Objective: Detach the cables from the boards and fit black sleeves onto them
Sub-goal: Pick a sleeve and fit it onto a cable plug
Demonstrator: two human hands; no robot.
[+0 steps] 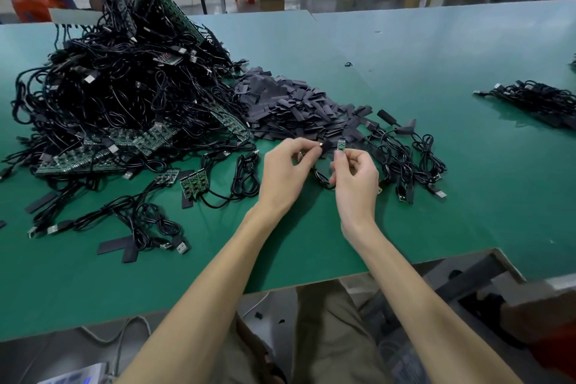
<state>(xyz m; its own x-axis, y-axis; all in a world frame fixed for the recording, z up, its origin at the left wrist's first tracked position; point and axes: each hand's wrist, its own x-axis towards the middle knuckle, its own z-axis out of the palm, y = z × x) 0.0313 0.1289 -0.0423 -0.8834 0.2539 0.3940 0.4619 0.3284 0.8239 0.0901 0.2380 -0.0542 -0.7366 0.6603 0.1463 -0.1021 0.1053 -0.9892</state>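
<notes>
The left hand [285, 171] pinches a black sleeve [325, 146] at frame centre. The right hand [355, 184] pinches a small green board [341, 145] just beside it. A cable [322, 181] loops below, between the hands. The sleeve pile [290, 109] lies above; the cable heap [118, 87] fills the upper left.

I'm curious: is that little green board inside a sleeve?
Out. Green board shows bare in right hand; left hand pinches black sleeve.
</notes>
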